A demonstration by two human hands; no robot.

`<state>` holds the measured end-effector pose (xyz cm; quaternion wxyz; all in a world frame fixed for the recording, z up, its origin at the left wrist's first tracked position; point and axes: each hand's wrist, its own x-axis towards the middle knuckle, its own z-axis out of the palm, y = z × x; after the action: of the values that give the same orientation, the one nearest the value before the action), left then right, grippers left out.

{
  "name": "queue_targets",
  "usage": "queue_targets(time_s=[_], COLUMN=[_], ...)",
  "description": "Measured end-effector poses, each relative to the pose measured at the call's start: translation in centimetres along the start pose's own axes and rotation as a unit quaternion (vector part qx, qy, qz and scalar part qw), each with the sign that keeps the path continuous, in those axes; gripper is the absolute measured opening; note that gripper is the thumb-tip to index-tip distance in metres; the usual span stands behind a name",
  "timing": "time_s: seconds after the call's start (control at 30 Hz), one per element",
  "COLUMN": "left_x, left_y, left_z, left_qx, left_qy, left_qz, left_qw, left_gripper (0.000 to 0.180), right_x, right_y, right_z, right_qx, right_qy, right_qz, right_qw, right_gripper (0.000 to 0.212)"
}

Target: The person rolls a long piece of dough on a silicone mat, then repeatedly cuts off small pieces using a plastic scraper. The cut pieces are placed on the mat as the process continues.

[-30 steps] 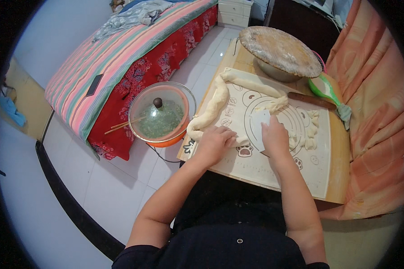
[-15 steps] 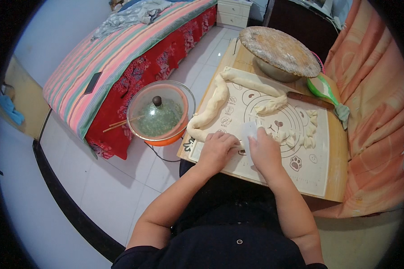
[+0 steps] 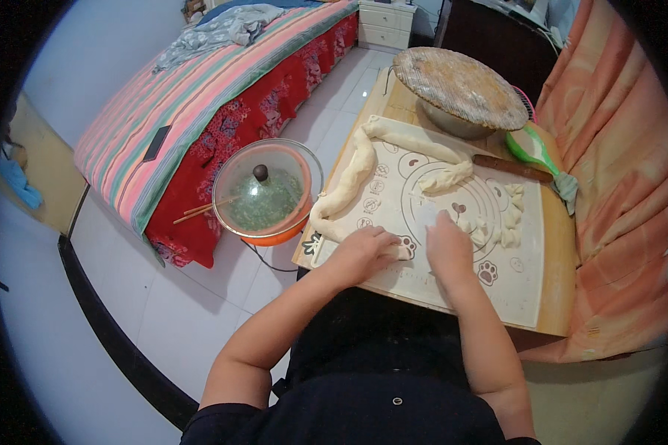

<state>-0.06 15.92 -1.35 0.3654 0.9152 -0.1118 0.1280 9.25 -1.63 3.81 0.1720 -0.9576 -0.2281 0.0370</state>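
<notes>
A wooden table (image 3: 559, 278) with a pale printed mat (image 3: 525, 293), a long dough rope (image 3: 355, 174) on the mat, a bowl (image 3: 453, 123) behind.

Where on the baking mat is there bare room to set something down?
The near right corner of the baking mat, nearer than the small dough pieces and right of the right hand; also a patch inside the bend of the dough rope. Crowded: the near left, where the left hand partly covers the rope.

A very dark, navy-looking top (image 3: 349, 417) is worn, its sleeves (image 3: 217, 426) cut short. A small, pale, ring-shaped mark (image 3: 397, 401) is set on its front. Below it, black clothing (image 3: 382, 330) is worn, and the forearms (image 3: 286, 319) and hands (image 3: 361, 256) are seen bare
</notes>
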Motion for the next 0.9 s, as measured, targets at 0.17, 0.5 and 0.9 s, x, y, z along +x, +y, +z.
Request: queue_targets(time_s=[0.17,0.5,0.9], left_x=[2.7,-0.1,0.4], left_y=[0.3,-0.2,-1.2], left_z=[2.3,-0.6,1.1], left_qx=[-0.014,0.108,0.089], left_qy=[0.039,0.070,0.135], left_qz=[-0.088,-0.051,-0.015], left_qw=[0.995,0.990,0.987], left_gripper=[0.028,0.039,0.026], right_x=[0.6,-1.1,0.7], right_y=[1.8,-2.0,-3.3], right_z=[-0.5,-2.0,1.0], right_qx=[0.019,0.085,0.039], right_qy=[0.055,0.047,-0.015], right_qz=[-0.023,-0.056,-0.057], right_qw=[0.998,0.994,0.998], right_gripper=[0.024,0.024,0.022])
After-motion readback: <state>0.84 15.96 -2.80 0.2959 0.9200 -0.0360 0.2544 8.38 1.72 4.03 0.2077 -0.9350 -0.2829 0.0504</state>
